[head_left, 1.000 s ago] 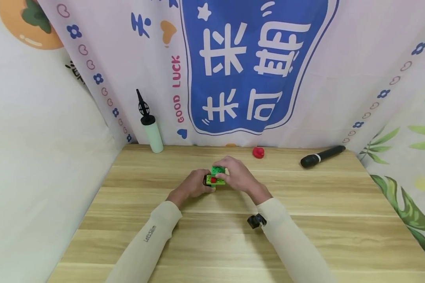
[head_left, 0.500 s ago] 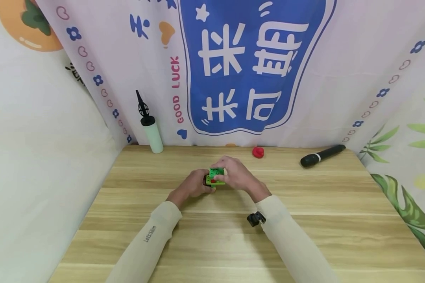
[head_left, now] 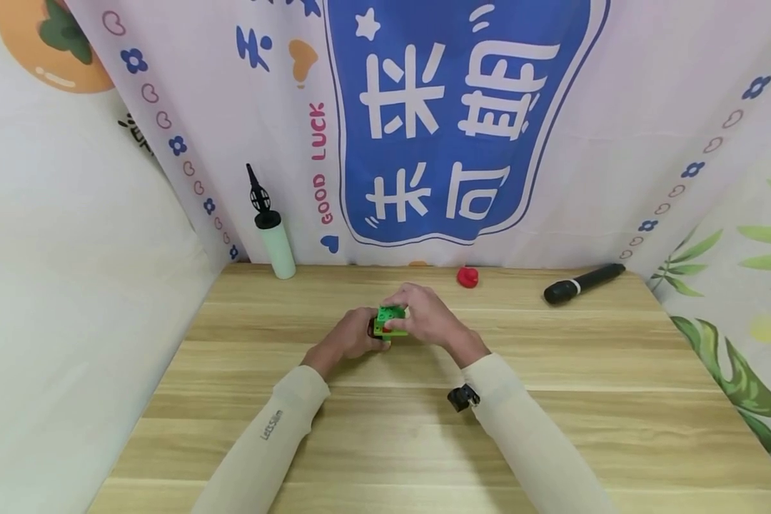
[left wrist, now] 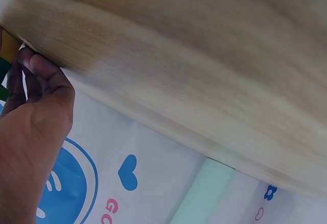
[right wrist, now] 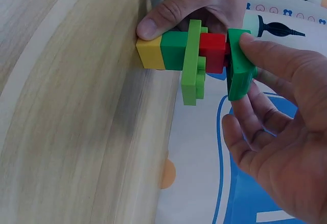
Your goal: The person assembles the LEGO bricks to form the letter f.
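A stack of toy building bricks stands on the table between my hands. In the right wrist view it runs from a yellow brick [right wrist: 149, 54] at the table through a green brick [right wrist: 174, 50] and a long lime-green brick [right wrist: 189, 75] to a red brick [right wrist: 212, 50]. My left hand [head_left: 356, 334] grips the stack low down, its thumb on the yellow brick. With thumb and fingers, my right hand [head_left: 426, 314] pinches another green brick [right wrist: 240, 65], which sits slightly tilted against the red brick's studded end. The left wrist view shows only part of the left hand.
At the back of the wooden table [head_left: 385, 442] stand a mint-green hand pump [head_left: 278, 246], a small red toy [head_left: 467, 277] and a black microphone [head_left: 583, 283]. A printed cloth [head_left: 552, 235] hangs behind them.
The green brick in my right hand has shifted a little left and toward me, covering more of the red brick. My left hand has stayed in place.
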`<state>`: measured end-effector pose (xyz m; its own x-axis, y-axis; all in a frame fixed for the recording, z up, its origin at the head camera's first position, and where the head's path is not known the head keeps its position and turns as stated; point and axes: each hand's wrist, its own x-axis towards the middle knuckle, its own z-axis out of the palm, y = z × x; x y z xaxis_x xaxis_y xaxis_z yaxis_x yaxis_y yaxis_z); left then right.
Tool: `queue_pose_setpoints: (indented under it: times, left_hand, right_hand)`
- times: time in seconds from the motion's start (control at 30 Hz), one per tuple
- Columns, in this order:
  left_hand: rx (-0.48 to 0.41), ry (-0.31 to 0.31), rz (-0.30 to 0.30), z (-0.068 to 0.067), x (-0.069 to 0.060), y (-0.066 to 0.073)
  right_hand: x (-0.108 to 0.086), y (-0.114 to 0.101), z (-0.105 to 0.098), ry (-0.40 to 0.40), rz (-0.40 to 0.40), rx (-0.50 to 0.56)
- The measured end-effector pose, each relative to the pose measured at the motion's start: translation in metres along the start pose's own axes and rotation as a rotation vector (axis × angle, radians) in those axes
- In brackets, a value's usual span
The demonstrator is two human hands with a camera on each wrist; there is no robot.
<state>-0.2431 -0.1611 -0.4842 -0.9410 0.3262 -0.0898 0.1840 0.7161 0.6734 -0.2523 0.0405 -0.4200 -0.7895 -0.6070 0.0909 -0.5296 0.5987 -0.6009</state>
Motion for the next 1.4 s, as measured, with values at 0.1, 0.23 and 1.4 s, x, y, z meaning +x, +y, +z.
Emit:
queue_pose_setpoints:
  times: [0.1, 0.23, 1.4]
  left_hand:
    - [-0.002, -0.002, -0.007, 0.0002, 0.0000, 0.0003]
    - [0.000, -0.006, -0.013, 0.0004, -0.0004, -0.0001]
    - [0.037, 0.011, 0.036, -0.0016, 0.0003, 0.0026]
  right_hand:
    - [0.0012, 0.0023, 0.0013, -0.003, -0.001, 0.011]
    - [0.0018, 0.0044, 0.0020, -0.011, -0.001, 0.026]
    - [-0.0045, 0.0033, -0.0022, 0.007, 0.015, -0.043]
